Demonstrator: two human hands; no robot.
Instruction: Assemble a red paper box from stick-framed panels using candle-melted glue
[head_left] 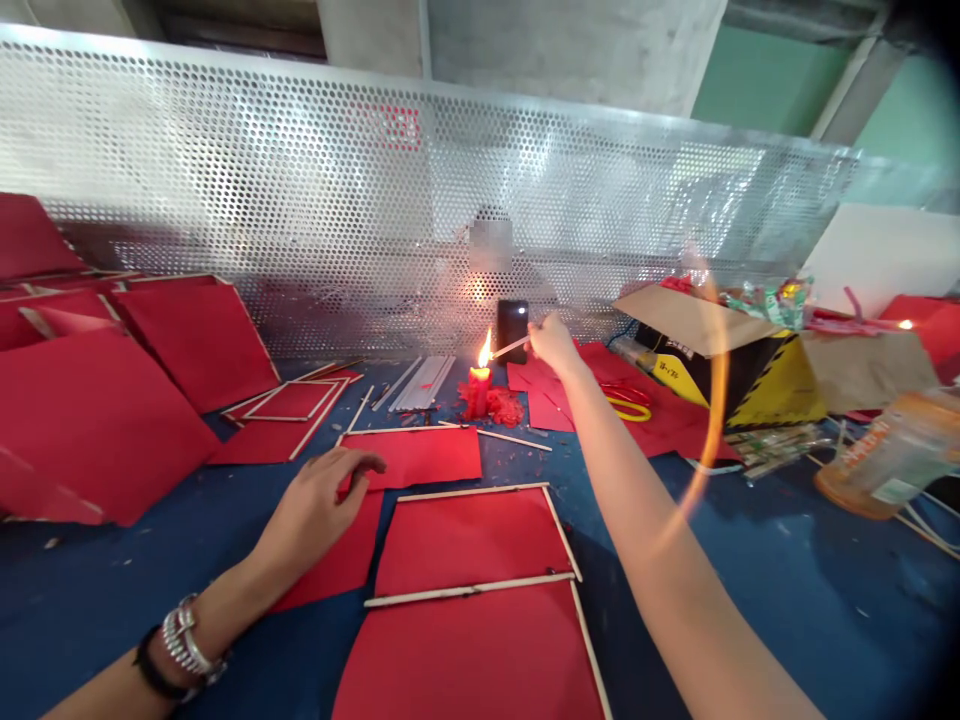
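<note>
My right hand [551, 343] is closed on a thin stick [510, 347], whose tip reaches the flame of a lit red candle [480, 390]. Melted red wax [504, 407] lies around the candle's foot. Over the left end of a small red sheet [427, 457] is my left hand [334, 495], its fingers loosely curled and apart, with nothing seen in it. Pale sticks edge that sheet. Nearer to me lies a larger red panel [480, 540] with pale sticks along its top, middle and right edges.
Red panels [195, 335] lean at the left. Behind the candle stand a black phone [513, 325] and a perforated metal screen [337, 200], with a person beyond. Yellow scissors [628, 403], an open box [772, 385] and an orange-tinted jar [892, 455] are at the right.
</note>
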